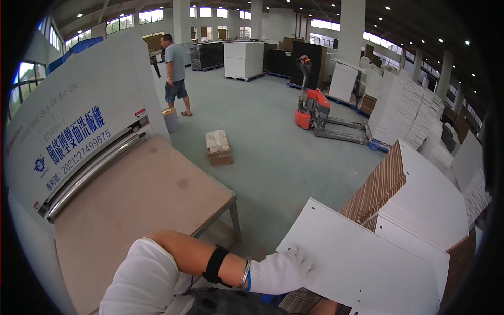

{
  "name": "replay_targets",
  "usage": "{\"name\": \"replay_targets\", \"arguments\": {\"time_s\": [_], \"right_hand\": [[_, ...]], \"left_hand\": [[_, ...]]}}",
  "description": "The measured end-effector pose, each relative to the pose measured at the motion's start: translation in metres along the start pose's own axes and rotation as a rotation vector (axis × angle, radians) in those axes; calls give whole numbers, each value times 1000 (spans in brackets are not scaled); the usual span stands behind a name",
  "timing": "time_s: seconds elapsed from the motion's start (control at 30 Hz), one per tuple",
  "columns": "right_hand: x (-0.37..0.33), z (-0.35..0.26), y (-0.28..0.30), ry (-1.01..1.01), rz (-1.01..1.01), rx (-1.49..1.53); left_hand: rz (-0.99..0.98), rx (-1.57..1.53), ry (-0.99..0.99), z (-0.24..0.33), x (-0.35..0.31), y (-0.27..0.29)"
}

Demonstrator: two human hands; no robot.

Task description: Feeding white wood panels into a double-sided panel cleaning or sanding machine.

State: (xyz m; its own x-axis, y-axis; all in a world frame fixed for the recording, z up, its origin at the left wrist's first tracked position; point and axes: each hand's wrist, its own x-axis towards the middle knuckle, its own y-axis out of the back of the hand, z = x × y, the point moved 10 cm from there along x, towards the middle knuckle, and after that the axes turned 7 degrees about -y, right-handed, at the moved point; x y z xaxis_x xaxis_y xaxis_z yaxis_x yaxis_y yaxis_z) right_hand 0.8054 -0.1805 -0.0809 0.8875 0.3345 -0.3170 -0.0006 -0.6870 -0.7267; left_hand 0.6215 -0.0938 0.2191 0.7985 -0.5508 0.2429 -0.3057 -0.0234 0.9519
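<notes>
My left hand, in a white knit glove with a blue cuff edge, is at the left edge of a white panel. Its fingers are bent over the panel's upper face; the thumb is hidden. Several small dark holes dot the panel, which lies tilted over a stack of white panels with brown edges. Of my right arm, only a patch of bare skin shows at the lower edge, below the panel. My right hand itself is hidden.
A brown-topped table adjoins a white machine with a metal roller on my left. Ahead are a carton, a bucket and a red pallet truck. A person stands far left; stacked white boards rise at right.
</notes>
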Motion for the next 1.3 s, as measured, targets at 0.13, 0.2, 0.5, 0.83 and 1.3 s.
{"name": "replay_targets", "arguments": {"time_s": [0.13,0.2,0.5,0.83,1.3], "right_hand": [[12,-4,-7,-11,-5,-24],[15,-7,-7,-7,-7,-30],[32,-3,-28,47,-72,-19],[2,-13,-145,157,-1132,126],[-146,209,-433,282,-103,-1379]], "left_hand": [[-2,-19,51,-7,-20,45],[-37,-30,63,-7,-28,53],[45,-219,104,-28,-102,64],[198,-484,475,-54,-261,58],[1032,-642,1561,14,-609,29]]}}
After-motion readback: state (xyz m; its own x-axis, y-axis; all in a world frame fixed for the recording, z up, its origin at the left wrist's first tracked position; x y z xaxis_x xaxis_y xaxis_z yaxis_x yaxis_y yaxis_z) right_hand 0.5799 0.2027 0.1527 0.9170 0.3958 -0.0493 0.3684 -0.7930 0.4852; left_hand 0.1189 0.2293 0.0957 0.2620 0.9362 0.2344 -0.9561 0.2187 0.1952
